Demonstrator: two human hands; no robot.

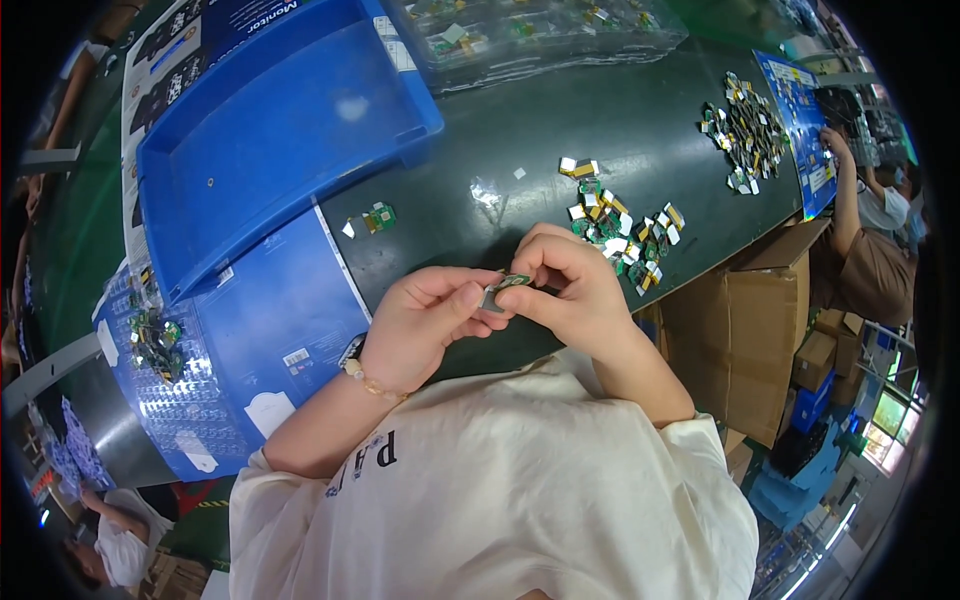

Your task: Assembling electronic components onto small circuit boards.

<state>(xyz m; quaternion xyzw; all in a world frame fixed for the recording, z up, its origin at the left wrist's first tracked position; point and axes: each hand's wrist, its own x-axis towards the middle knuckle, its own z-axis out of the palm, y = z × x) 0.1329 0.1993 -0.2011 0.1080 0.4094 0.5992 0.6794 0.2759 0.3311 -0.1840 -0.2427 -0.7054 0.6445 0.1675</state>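
A small green circuit board (514,282) with a pale grey-white piece at its side is pinched in front of my chest. My left hand (437,315) grips its left side between thumb and fingers. From the right, my right hand (570,285) pinches the same board with thumb and forefinger. The fingers hide much of it. Just beyond my right hand lies a loose pile of similar small boards (610,225) with white and gold-coloured parts. A single board (379,217) rests on the dark green table (450,160) beyond my left hand.
An open blue tray (290,120) stands at the back left. Clear plastic trays (540,35) with boards sit at the back. Another board pile (745,135) lies far right. Left, a clear blister tray (175,370) holds boards. A cardboard box (735,340) stands right, near a co-worker's arm (848,190).
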